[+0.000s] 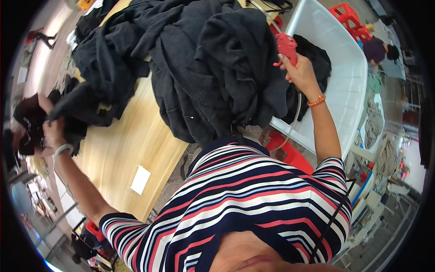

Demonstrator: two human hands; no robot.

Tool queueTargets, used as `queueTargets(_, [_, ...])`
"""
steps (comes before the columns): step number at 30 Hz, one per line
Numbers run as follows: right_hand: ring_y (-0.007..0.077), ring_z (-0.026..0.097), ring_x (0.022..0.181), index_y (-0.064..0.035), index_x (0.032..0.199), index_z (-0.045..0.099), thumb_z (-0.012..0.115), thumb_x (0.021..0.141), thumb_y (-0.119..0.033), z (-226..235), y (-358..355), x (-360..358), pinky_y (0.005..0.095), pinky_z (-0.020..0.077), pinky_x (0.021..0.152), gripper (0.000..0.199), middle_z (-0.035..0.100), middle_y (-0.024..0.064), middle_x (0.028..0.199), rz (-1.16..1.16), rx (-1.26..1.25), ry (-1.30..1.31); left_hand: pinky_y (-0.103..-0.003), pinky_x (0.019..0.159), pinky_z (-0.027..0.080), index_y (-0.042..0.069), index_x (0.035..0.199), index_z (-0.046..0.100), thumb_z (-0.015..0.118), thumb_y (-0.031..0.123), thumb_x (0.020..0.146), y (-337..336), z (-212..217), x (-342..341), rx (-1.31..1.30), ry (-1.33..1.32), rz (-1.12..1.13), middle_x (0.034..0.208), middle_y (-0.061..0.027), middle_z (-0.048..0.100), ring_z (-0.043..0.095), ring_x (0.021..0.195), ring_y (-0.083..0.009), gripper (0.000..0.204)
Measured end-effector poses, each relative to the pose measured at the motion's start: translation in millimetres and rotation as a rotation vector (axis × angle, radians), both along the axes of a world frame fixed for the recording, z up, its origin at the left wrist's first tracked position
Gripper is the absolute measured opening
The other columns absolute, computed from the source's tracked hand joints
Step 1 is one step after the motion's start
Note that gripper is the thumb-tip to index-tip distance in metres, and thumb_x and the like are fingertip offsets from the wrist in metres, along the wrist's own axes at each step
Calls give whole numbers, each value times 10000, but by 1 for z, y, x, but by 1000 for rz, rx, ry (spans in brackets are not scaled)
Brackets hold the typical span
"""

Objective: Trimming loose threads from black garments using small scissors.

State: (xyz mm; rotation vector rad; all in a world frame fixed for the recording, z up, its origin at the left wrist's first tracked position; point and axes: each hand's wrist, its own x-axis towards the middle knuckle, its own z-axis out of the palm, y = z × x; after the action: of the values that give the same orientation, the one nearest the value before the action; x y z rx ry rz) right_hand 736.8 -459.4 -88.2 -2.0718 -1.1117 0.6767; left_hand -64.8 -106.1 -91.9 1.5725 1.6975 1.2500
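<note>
My right hand (299, 72) is closed round the grip of a red air blow gun (287, 45), its thin nozzle angled away to the far left. A pale hose (297, 111) hangs from the grip. At the far left, my left hand (54, 131) is closed on the edge of a black knitted garment (86, 99), which stretches back toward the pile. In front of me, a large heap of black knitwear (195, 77) covers much of the table and hangs over its near edge. Small pale specks show on the heap.
A white plastic tub (346, 86) with black cloth (315, 56) in it stands at the right. A white paper slip (140, 180) lies on the wooden table (108, 158). Red stools (290, 154) stand below and beyond the tub. Another person's arm (44, 103) is by my left hand.
</note>
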Motion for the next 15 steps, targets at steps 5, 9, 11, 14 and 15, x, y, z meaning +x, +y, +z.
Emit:
queueTargets(5, [79,567,491,9,850,697,678,950,-391,-29,-17,-18,244,464,478,413,627,27,627,-38,-107,81,-257,714,557,7,1241,603,616,148,995,-139,-56,333,-305,-171,-578,972,-107,697,667,792,-141,284])
queueTargets(9, [201,636,586,16,937,723,790,851,-319,-70,-28,-41,308,494,602,351,680,124,709,102,79,-147,-291,749,591,-37,1302,561,635,198,992,-213,-90,493,-863,-547,-1018,1012,-131,717,712,866,-181,396])
queueTargets(11, [310,676,690,-1,1001,713,818,806,-278,-84,-25,-64,353,517,679,355,671,186,751,53,88,-187,-286,734,591,-53,1393,450,667,183,970,-216,-123,546,-891,-682,-849,966,-123,703,712,864,-194,530])
queueTargets(14, [402,673,786,-19,1005,713,792,809,-213,-127,-14,-68,390,534,687,286,685,219,808,-86,240,-304,-279,711,584,-73,1452,332,689,142,948,-207,-143,586,-699,-633,-636,928,-109,671,695,819,-183,653])
queueTargets(15, [402,673,786,-19,1005,713,792,809,-213,-133,-12,-63,390,534,687,286,685,219,808,-96,236,-297,-279,711,584,-73,1452,332,689,142,948,-208,-139,592,-706,-623,-641,928,-109,671,695,819,-183,653])
